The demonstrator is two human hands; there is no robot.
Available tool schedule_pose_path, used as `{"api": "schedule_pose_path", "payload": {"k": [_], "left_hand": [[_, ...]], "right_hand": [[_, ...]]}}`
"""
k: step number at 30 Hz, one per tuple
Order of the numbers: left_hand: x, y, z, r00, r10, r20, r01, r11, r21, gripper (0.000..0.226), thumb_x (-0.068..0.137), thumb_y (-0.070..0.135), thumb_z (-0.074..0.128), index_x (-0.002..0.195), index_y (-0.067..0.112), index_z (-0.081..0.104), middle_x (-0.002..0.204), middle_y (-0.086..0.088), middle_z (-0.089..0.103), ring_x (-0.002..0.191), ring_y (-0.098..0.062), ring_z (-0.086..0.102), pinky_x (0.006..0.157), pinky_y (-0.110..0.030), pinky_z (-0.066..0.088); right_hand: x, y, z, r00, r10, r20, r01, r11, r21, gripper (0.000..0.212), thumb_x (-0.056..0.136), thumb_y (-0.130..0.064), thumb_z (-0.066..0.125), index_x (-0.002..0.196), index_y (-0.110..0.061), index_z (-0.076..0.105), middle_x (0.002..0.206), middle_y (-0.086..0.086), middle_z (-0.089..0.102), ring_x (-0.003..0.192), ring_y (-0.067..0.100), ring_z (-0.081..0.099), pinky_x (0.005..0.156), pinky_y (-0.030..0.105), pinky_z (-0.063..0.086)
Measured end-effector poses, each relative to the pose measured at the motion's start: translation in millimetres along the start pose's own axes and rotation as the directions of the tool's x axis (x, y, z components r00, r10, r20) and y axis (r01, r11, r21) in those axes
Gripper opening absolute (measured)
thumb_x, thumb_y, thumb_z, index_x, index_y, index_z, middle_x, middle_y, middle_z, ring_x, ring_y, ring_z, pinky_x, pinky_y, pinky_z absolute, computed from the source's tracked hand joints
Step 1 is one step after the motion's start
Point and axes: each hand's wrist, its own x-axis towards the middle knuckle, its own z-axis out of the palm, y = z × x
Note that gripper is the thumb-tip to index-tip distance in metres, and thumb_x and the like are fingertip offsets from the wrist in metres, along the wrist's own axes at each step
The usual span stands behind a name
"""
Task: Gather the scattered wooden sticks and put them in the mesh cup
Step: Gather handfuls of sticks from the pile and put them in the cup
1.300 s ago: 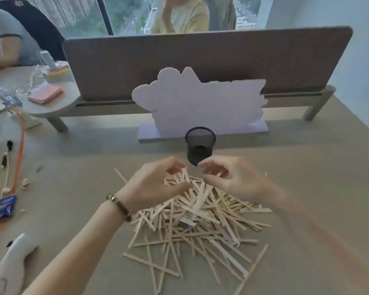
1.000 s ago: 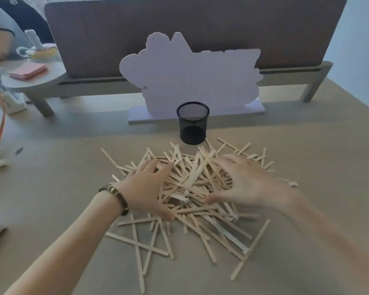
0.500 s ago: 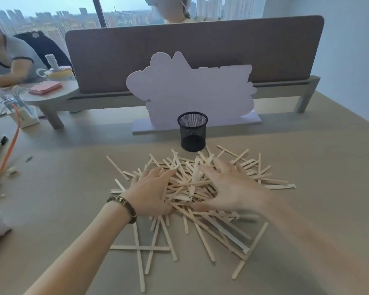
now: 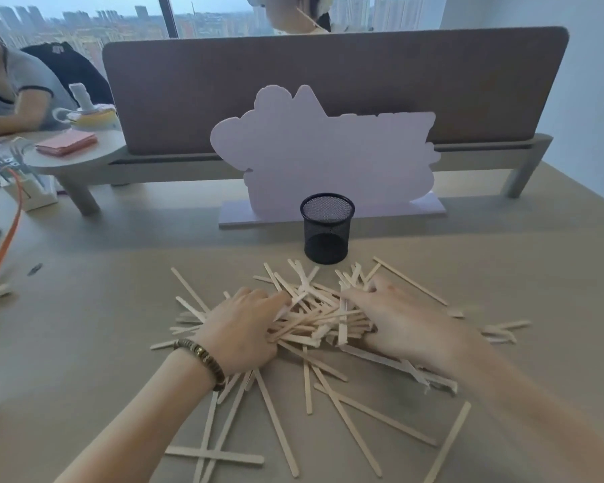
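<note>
Both hands, left hand [image 4: 239, 331] and right hand [image 4: 403, 324], curl around the wooden sticks [image 4: 323, 320]: light, stiff, slippery; best bunched mid-length before the mesh cup [image 4: 327, 229].

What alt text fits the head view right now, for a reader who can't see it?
Both hands, left hand and right hand, press in on a heap of wooden sticks on a tan table, scooping them together. An upright black mesh cup stands just beyond the heap; loose sticks lie nearer the camera.
</note>
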Motion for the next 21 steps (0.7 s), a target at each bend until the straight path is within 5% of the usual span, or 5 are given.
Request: {"api": "schedule_pose_path", "payload": {"k": [3, 9, 13, 17, 21], "left_hand": [[1, 0, 1, 0.999, 0.018, -0.041, -0.019, 0.999, -0.038, 0.061, 0.077, 0.019, 0.057, 0.134, 0.037, 0.042, 0.121, 0.006, 0.056, 0.117, -0.019, 0.049, 0.092, -0.035, 0.046], [6, -3, -9, 0.987, 0.025, -0.158, -0.065, 0.965, -0.253, 0.06, 0.071, 0.018, 0.06, 0.126, 0.039, 0.05, 0.119, 0.01, 0.058, 0.111, -0.016, 0.057, 0.091, -0.035, 0.048], [11, -3, -23, 0.962, 0.007, -0.273, -0.099, 0.94, -0.326, 0.063, 0.068, 0.011, 0.056, 0.126, 0.036, 0.052, 0.114, 0.011, 0.059, 0.105, -0.013, 0.058, 0.086, -0.023, 0.044], [14, 3, -39, 0.931, -0.024, -0.364, -0.136, 0.903, -0.407, 0.061, 0.067, 0.007, 0.059, 0.118, 0.04, 0.052, 0.104, 0.013, 0.061, 0.093, -0.003, 0.057, 0.077, -0.004, 0.038], [15, 8, -50, 0.904, -0.05, -0.426, -0.173, 0.866, -0.469, 0.058, 0.069, 0.002, 0.058, 0.107, 0.045, 0.052, 0.089, 0.008, 0.062, 0.084, -0.008, 0.057, 0.07, -0.011, 0.042]], "right_hand": [[2, 5, 7, 0.998, 0.001, -0.056, 0.004, 0.995, 0.1, 0.042, 0.083, -0.019, 0.065, 0.116, -0.036, 0.046, 0.106, -0.003, 0.035, 0.092, 0.023, 0.05, 0.078, 0.038, 0.051], [1, 12, 0, 0.982, -0.04, -0.185, 0.08, 0.974, 0.213, 0.047, 0.082, -0.025, 0.07, 0.123, -0.04, 0.052, 0.105, -0.011, 0.042, 0.101, 0.013, 0.051, 0.086, 0.032, 0.048], [6, 14, -20, 0.963, -0.023, -0.267, 0.12, 0.927, 0.354, 0.055, 0.077, -0.037, 0.069, 0.128, -0.047, 0.051, 0.11, -0.017, 0.064, 0.107, 0.01, 0.062, 0.09, 0.028, 0.048], [7, 16, -36, 0.925, 0.021, -0.38, 0.144, 0.905, 0.4, 0.061, 0.077, -0.02, 0.075, 0.13, -0.044, 0.053, 0.09, -0.036, 0.062, 0.097, -0.003, 0.065, 0.083, 0.017, 0.042], [4, 21, -49, 0.882, 0.041, -0.47, 0.24, 0.818, 0.522, 0.071, 0.069, -0.029, 0.086, 0.124, -0.053, 0.048, 0.106, -0.022, 0.068, 0.094, -0.003, 0.067, 0.084, 0.023, 0.05]]}}
